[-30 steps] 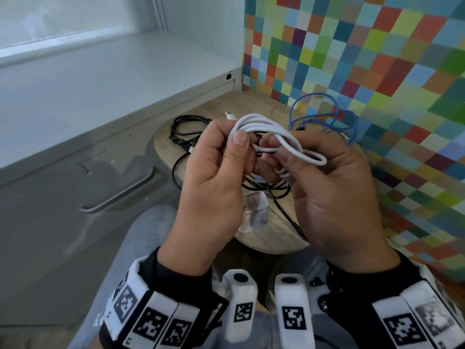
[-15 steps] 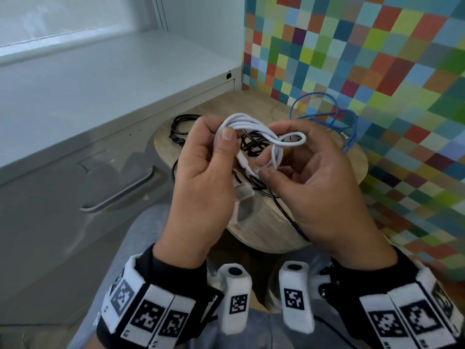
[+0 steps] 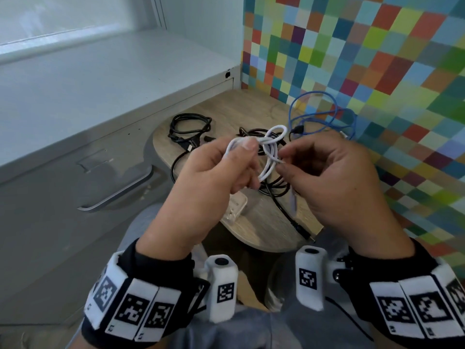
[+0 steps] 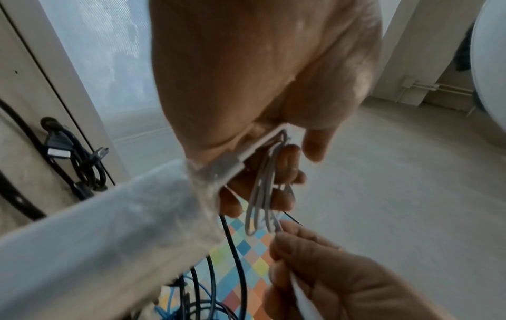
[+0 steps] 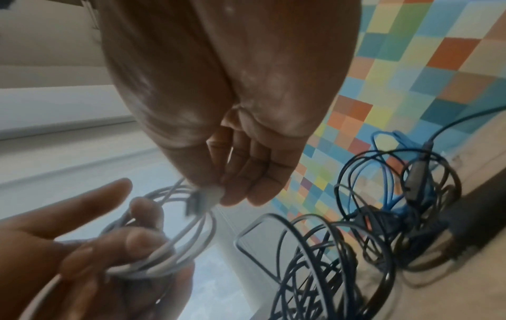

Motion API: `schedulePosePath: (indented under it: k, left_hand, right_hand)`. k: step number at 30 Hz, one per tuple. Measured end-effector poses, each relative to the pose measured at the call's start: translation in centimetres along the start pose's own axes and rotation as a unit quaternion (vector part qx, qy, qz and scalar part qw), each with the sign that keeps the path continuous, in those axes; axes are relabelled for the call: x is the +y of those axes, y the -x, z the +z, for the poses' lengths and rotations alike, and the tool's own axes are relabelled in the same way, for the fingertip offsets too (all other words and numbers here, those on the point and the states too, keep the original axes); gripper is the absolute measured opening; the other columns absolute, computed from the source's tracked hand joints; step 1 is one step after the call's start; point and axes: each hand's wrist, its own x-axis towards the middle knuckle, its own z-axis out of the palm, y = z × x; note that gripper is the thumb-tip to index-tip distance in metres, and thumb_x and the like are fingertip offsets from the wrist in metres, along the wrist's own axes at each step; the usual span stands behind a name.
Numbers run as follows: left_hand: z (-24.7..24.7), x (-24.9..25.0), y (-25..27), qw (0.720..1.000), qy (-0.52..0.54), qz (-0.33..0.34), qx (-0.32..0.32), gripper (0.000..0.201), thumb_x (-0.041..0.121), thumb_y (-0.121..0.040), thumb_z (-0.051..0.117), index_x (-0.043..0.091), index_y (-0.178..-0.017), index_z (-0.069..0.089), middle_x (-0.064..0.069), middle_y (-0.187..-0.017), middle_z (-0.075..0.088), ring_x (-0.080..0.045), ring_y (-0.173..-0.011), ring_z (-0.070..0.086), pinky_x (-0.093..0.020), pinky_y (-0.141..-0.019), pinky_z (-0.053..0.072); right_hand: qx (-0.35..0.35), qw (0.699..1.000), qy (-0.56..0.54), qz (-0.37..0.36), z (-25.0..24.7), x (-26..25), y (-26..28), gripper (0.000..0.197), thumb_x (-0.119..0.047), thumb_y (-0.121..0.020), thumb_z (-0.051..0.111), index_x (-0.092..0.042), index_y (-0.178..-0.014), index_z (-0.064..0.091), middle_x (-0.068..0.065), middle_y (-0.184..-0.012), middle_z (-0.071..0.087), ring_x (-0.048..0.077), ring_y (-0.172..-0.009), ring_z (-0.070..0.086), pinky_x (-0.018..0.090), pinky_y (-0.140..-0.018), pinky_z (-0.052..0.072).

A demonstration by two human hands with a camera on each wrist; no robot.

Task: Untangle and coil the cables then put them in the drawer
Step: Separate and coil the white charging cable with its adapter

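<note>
A coiled white cable [image 3: 270, 147] is held above the round wooden table [image 3: 226, 114]. My left hand [image 3: 245, 159] grips one side of the coil, thumb on top. My right hand [image 3: 283, 162] pinches the cable's free end right beside the coil. In the right wrist view the right fingertips [image 5: 227, 194] pinch the white plug [image 5: 208, 194] beside the white loops [image 5: 175, 238], which the left hand holds. A coiled black cable [image 3: 190, 127], a tangled black cable [image 3: 274, 185] and a blue cable [image 3: 324, 117] lie on the table. The grey drawer [image 3: 75, 197] at the left is closed.
A translucent white block [image 3: 235, 207] sits under my left hand near the table's front edge. The drawer's curved metal handle [image 3: 118, 195] faces me. A wall of coloured squares [image 3: 377, 71] stands behind and to the right of the table. My knees are under the table.
Both hands have moved further out over the table. My right hand has let go of the coil's loops and now pinches the cable's end; one white loop stands up above the coil.
</note>
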Motion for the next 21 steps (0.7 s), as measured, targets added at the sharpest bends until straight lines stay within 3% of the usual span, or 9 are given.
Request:
schedulePosePath:
  k: [2,4,7,10,14,16,18,21]
  left_hand:
    - [-0.2,0.2,0.0,1.000,-0.019,-0.003,-0.005,0.031,0.027,-0.100,0.051,0.013,-0.075,0.065,-0.005,-0.052,0.039,-0.037,-0.057,0.043,-0.021,-0.063,0.049]
    - [-0.3,0.3,0.1,1.000,-0.002,0.007,0.029,0.032,0.027,-0.102,0.048,0.014,-0.076,0.062,0.003,-0.053,0.037,-0.031,-0.055,0.041,-0.028,-0.063,0.050]
    - [-0.3,0.4,0.2,0.993,0.051,0.031,0.097,0.033,0.024,-0.108,0.043,0.012,-0.081,0.056,0.004,-0.056,0.037,-0.020,-0.051,0.042,-0.037,-0.068,0.052]
    - [-0.4,1.0,0.2,0.980,0.116,0.044,0.156,0.034,0.023,-0.110,0.041,0.011,-0.081,0.053,0.003,-0.054,0.036,-0.015,-0.048,0.040,-0.032,-0.064,0.051]
    - [-0.6,1.4,0.2,0.966,0.159,0.067,0.193,0.035,0.025,-0.109,0.042,0.012,-0.080,0.054,0.003,-0.055,0.036,-0.014,-0.048,0.037,-0.032,-0.060,0.049]
    - [-0.5,1.7,0.3,0.961,0.176,0.073,0.199,0.035,0.026,-0.110,0.042,0.011,-0.080,0.053,0.003,-0.055,0.036,-0.014,-0.047,0.035,-0.033,-0.058,0.048]
    - [-0.4,2.1,0.4,0.960,0.186,0.075,0.194,0.035,0.026,-0.111,0.040,0.011,-0.081,0.052,0.003,-0.055,0.034,-0.013,-0.047,0.033,-0.032,-0.056,0.045]
    - [-0.5,2.6,0.5,0.960,0.212,0.068,0.171,0.034,0.028,-0.111,0.039,0.013,-0.083,0.053,0.004,-0.056,0.031,-0.012,-0.047,0.032,-0.031,-0.056,0.041]
  right_hand:
    - [0.000,0.999,0.028,-0.015,-0.2,-0.3,0.2,0.023,-0.012,-0.085,0.082,-0.034,-0.088,0.075,-0.014,-0.088,0.076,0.007,-0.080,0.074,0.023,-0.073,0.060]
    - [0.002,0.999,0.047,-0.026,-0.4,-0.7,0.4,0.022,-0.015,-0.086,0.081,-0.036,-0.091,0.077,-0.017,-0.087,0.076,0.004,-0.083,0.073,0.019,-0.073,0.059]
    - [0.007,0.994,0.083,-0.065,-0.4,-0.8,0.6,0.019,-0.017,-0.088,0.081,-0.033,-0.098,0.078,-0.016,-0.086,0.073,0.004,-0.087,0.070,0.015,-0.073,0.053]
    - [-0.017,0.992,0.098,-0.076,-0.1,-0.7,1.0,0.018,-0.016,-0.087,0.081,-0.029,-0.099,0.080,-0.016,-0.086,0.072,0.007,-0.086,0.070,0.014,-0.074,0.051]
    - [-0.078,0.991,0.090,-0.059,-0.3,-1.1,1.5,0.024,-0.017,-0.084,0.083,-0.038,-0.094,0.077,-0.021,-0.088,0.073,0.002,-0.089,0.070,0.009,-0.076,0.050]
    - [-0.077,0.989,0.106,-0.069,-0.5,-1.3,1.4,0.021,-0.019,-0.085,0.082,-0.036,-0.096,0.078,-0.020,-0.086,0.074,0.002,-0.089,0.070,0.012,-0.077,0.052]
    - [-0.060,0.983,0.148,-0.095,-0.6,-1.1,1.1,0.014,-0.023,-0.088,0.080,-0.032,-0.098,0.079,-0.022,-0.086,0.072,0.003,-0.087,0.068,0.022,-0.079,0.054]
    - [-0.001,0.955,0.249,-0.159,-0.6,0.1,0.6,0.009,-0.031,-0.093,0.074,-0.027,-0.099,0.079,-0.018,-0.088,0.062,0.007,-0.092,0.054,0.031,-0.082,0.044]
